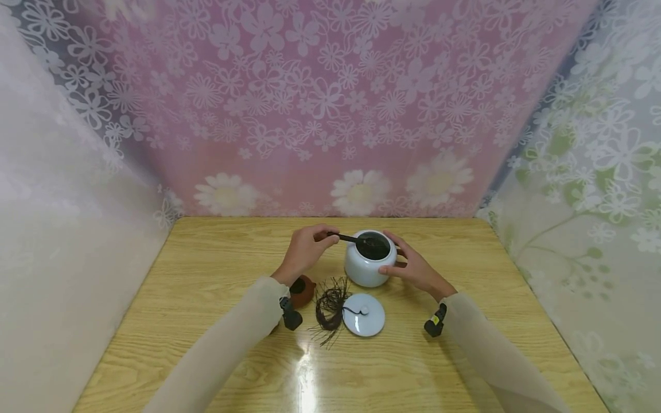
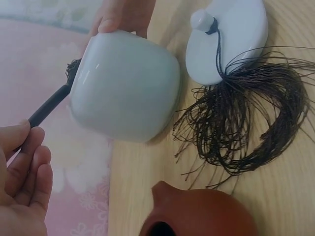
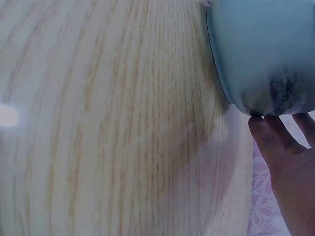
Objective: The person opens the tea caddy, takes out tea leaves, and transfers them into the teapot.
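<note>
My left hand [image 1: 303, 250] pinches the handle of a dark tea scoop [image 1: 343, 237] between thumb and fingers. The scoop's far end lies at the mouth of a glossy white lidless jar [image 1: 365, 271], whose inside looks dark. In the left wrist view, dark tea leaves [image 2: 73, 67] are heaped on the scoop just above the rim. From the right side, my right hand [image 1: 419, 273] holds the jar, thumb at the front and fingers round the far side. The right wrist view shows its fingertips [image 3: 257, 124] against the jar wall.
A white lid [image 1: 365, 326] with a knob lies before the jar, a dark stringy tassel [image 1: 328, 310] tied to it. The reddish-brown clay teapot [image 1: 306, 291] stands beneath my left forearm, partly hidden. Flowered cloth [image 1: 310, 103] hangs behind the wooden table [image 1: 227, 258].
</note>
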Available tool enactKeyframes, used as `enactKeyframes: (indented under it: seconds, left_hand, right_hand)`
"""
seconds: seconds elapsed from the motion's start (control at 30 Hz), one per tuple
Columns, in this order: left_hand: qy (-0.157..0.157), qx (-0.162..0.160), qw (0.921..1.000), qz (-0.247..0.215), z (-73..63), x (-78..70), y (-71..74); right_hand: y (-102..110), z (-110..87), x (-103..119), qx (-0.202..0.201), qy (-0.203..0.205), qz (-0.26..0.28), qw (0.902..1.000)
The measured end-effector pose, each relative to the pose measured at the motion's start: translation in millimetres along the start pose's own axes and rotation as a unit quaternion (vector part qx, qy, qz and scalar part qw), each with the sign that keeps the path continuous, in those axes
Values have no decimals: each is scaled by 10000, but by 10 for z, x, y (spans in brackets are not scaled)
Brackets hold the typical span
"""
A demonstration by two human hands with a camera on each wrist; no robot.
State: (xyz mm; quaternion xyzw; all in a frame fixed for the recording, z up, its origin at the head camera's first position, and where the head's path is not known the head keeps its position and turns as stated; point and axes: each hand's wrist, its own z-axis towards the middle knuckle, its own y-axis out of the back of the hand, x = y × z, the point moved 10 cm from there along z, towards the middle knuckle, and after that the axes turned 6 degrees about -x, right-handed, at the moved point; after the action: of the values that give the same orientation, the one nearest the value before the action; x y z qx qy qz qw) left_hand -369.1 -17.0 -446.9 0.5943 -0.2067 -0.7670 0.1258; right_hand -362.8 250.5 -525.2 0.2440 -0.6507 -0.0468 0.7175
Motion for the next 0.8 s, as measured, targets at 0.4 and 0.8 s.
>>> enactKeyframes:
  seconds: [0.4, 0.8]
  left_hand:
    - [253, -123, 9985, -463, -69, 147, 107]
    - [352, -256, 9969, -652, -129, 150, 512]
  right_hand:
    - [-11, -27, 48, 27, -82, -8, 10000]
    - [-13, -24, 49, 50, -72, 64, 9999]
